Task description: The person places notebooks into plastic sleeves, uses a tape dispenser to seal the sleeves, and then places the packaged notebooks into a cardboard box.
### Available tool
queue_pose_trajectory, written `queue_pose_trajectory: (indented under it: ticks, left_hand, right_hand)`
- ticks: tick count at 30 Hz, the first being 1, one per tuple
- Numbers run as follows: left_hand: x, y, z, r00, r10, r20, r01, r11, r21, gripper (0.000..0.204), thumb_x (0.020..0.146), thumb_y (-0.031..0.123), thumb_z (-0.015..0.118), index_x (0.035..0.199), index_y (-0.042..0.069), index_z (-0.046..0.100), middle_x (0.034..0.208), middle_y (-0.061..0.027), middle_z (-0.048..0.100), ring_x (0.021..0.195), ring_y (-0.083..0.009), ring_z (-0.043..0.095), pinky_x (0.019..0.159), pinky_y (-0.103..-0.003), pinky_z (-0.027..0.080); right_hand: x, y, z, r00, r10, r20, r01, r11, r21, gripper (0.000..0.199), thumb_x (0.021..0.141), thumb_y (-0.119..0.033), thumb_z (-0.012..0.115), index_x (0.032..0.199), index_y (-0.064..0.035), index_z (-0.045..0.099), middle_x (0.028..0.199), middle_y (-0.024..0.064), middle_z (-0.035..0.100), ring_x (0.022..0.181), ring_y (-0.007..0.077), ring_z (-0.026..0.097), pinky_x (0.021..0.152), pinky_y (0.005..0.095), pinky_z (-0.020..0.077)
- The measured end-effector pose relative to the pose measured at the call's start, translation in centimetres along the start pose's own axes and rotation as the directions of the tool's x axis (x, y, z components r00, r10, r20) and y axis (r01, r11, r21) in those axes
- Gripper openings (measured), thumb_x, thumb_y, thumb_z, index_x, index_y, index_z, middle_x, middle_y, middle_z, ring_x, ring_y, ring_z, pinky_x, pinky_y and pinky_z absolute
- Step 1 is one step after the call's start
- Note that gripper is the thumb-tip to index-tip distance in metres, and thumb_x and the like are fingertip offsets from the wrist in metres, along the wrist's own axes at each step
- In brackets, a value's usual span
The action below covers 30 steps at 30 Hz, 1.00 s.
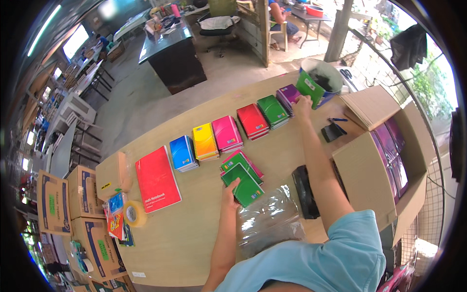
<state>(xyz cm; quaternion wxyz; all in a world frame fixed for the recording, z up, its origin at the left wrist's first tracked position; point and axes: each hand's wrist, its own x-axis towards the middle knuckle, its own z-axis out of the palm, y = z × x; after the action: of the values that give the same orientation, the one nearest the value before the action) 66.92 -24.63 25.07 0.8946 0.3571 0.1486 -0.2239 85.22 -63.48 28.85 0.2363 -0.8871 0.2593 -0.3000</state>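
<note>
You work over a tan table [170, 248] in an open-sided workshop, a dark desk [177, 70] and an office chair [219, 24] standing on the concrete floor [121, 97] beyond. The table's far edge runs just behind a row of notebook stacks, from the blue stack [182, 153] at left through yellow, pink, red and green to the purple stack [289, 93] at far right. Open tabletop stretches between the large red notebook [158, 177] and your left forearm; on the right, an open carton [365, 173], a black case [305, 192] and a clear plastic wrapper [270, 219] crowd the space around your right arm.

Your left hand [231, 193], thumb on top, holds a green spiral notebook [246, 187] at mid-table, tilted over more green and pink ones. It is small, with a glossy cover and pale curved lines. Your right hand [303, 101] reaches between the purple stack and a tilted green notebook [310, 87] before the bucket [328, 73]; you cannot tell which its bent fingers grip.
</note>
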Motion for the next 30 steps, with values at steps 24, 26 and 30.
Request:
queue_pose_trajectory:
  ticks: [24, 26, 30]
  left_hand:
    - [-3.7, 2.1, -5.0, 0.936, 0.261, -0.236, -0.256, 0.965, 0.052, 0.057, 0.084, 0.005, 0.074, 0.132, 0.003, 0.044, 0.116, -0.0128, 0.061, 0.1, -0.0257, 0.065, 0.08, -0.04, 0.059]
    - [-3.9, 2.2, -6.2, 0.928, 0.296, -0.226, -0.288, 0.955, 0.068, 0.061, 0.089, 0.025, 0.073, 0.137, 0.003, 0.042, 0.123, -0.0128, 0.059, 0.106, -0.0269, 0.064, 0.086, -0.042, 0.057]
    - [-2.0, 1.6, -5.6, 0.962, 0.255, -0.094, -0.262, 0.963, -0.068, 0.084, 0.088, 0.066, 0.053, 0.145, 0.005, 0.036, 0.138, -0.0134, 0.053, 0.121, -0.03, 0.057, 0.101, -0.047, 0.048]
  right_hand:
    - [-18.4, -27.9, 8.5, 0.842, -0.145, 0.52, -0.1, 0.904, 0.415, 0.052, 0.075, -0.022, 0.081, 0.11, 0.0028, 0.051, 0.098, 0.0222, 0.066, 0.091, 0.0359, 0.068, 0.078, 0.0437, 0.0537]
    - [-18.8, -26.0, 4.3, 0.789, -0.266, 0.555, -0.089, 0.843, 0.53, 0.055, 0.073, -0.021, 0.084, 0.11, 0.0029, 0.051, 0.1, 0.0222, 0.067, 0.092, 0.0351, 0.068, 0.079, 0.0431, 0.0538]
    - [-22.6, -19.2, -0.5, 0.606, -0.375, 0.702, -0.252, 0.746, 0.616, 0.06, 0.067, -0.02, 0.089, 0.11, 0.0029, 0.055, 0.098, 0.0204, 0.067, 0.094, 0.0322, 0.066, 0.083, 0.0404, 0.0531]
